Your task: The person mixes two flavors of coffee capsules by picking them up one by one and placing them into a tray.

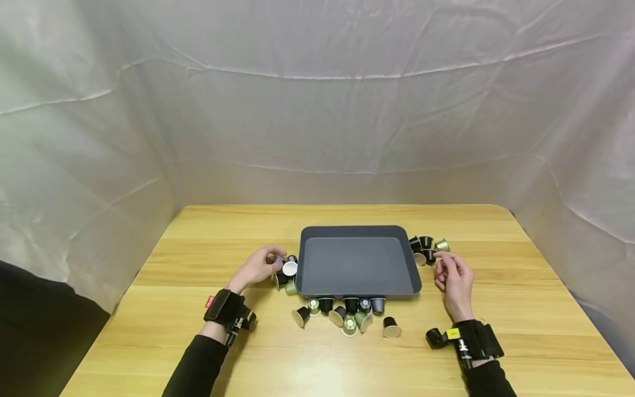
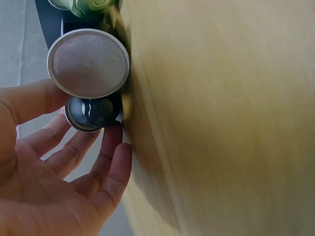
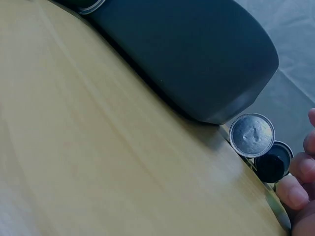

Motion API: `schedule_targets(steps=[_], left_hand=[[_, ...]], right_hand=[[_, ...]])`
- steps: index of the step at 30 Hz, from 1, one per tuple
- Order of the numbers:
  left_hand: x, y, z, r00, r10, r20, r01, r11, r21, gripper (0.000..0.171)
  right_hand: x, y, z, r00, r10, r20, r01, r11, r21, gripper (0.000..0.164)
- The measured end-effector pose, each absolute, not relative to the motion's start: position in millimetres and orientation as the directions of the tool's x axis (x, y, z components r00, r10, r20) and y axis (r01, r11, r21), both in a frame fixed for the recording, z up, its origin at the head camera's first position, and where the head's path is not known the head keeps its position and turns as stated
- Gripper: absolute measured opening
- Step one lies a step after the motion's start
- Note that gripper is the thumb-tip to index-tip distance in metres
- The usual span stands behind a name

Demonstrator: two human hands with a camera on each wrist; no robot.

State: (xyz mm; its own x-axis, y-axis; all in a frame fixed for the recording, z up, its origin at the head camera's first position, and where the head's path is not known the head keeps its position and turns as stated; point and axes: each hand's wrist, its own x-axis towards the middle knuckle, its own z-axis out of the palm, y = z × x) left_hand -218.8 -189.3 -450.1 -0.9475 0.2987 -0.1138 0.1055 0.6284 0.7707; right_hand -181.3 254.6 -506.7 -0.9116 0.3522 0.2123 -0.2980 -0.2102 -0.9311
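Note:
My left hand is at a cluster of coffee capsules left of a grey tray. In the left wrist view, its thumb and fingers close round a dark capsule, partly hidden by a capsule with a pale foil lid. My right hand is at another cluster, off the tray's right side. Its fingertips are beside a black capsule, loosely bent; whether they touch it is hard to tell. A foil-lidded capsule sits between that black one and the tray.
Several capsules lie along the tray's front edge, among them a green one and a black one. A dark capsule lies apart at the front right. Beyond the wooden table hangs a pale curtain.

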Motion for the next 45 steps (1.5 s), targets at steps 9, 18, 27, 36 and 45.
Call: schedule_targets(steps=[9, 18, 27, 36, 45], left_hand=[[-222, -189, -453, -0.948, 0.299, -0.105, 0.122, 0.65, 0.75, 0.028], [-220, -189, -450, -0.96, 0.25, -0.129, 0.07, 0.656, 0.751, 0.026], [-216, -194, -442, -0.971, 0.221, -0.092, 0.085, 0.677, 0.731, 0.03], [-212, -197, -434, -0.975, 0.218, -0.034, 0.127, 0.68, 0.722, 0.033], [-208, -195, -427, -0.967, 0.252, 0.026, 0.19, 0.657, 0.729, 0.033]], right_hand=[[-180, 254, -507, -0.913, 0.35, 0.209, -0.295, -0.216, -0.931, 0.035], [-182, 253, -507, -0.914, 0.35, 0.204, -0.29, -0.213, -0.933, 0.035], [-183, 253, -507, -0.916, 0.359, 0.179, -0.265, -0.208, -0.941, 0.036], [-184, 254, -508, -0.911, 0.363, 0.194, -0.281, -0.204, -0.938, 0.037], [-184, 254, -507, -0.912, 0.366, 0.183, -0.277, -0.223, -0.935, 0.033]])
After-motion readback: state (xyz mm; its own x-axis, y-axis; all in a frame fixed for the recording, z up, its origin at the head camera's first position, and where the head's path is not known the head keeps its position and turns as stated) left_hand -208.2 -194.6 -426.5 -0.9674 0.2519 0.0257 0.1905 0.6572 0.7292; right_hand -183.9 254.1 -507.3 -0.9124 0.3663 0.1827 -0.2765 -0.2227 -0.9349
